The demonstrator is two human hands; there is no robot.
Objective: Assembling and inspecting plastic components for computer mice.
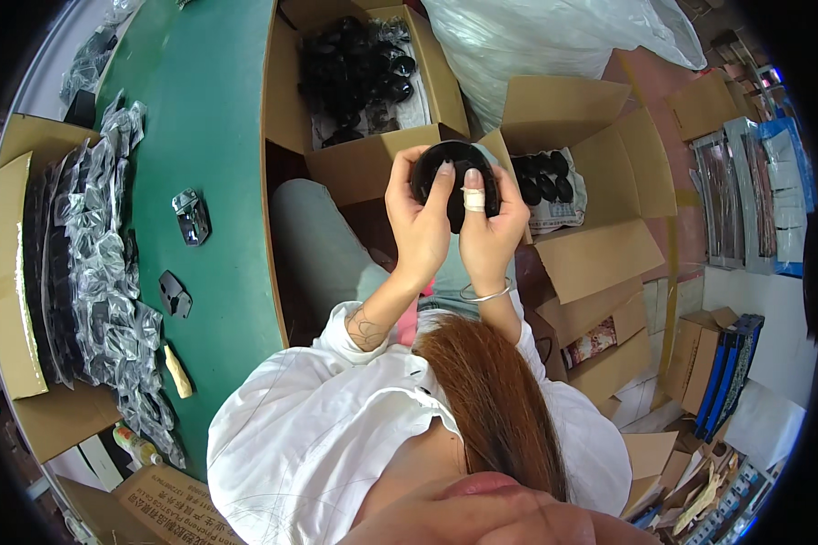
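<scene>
Between both hands I hold a glossy black rounded plastic part [462, 156], raised above my lap. My left hand [418, 213] wraps its left side, the thumb pressed on its face. On the other side my right hand [493, 218] grips it likewise; a pale wrap circles that thumb. The exact kind of the part cannot be made out. Beyond it stands an open carton [359, 150] with many shiny black parts [350, 68] in it. To the right, another open carton [600, 173] holds several black oval pieces [541, 177] on printed paper.
A green table [223, 118] runs along my left. On it lie a black clear-topped piece [190, 218], a flat black piece [174, 294], a wooden-handled tool [178, 372] and a row of bagged parts [109, 263]. A large plastic bag [545, 54] bulges beyond the cartons.
</scene>
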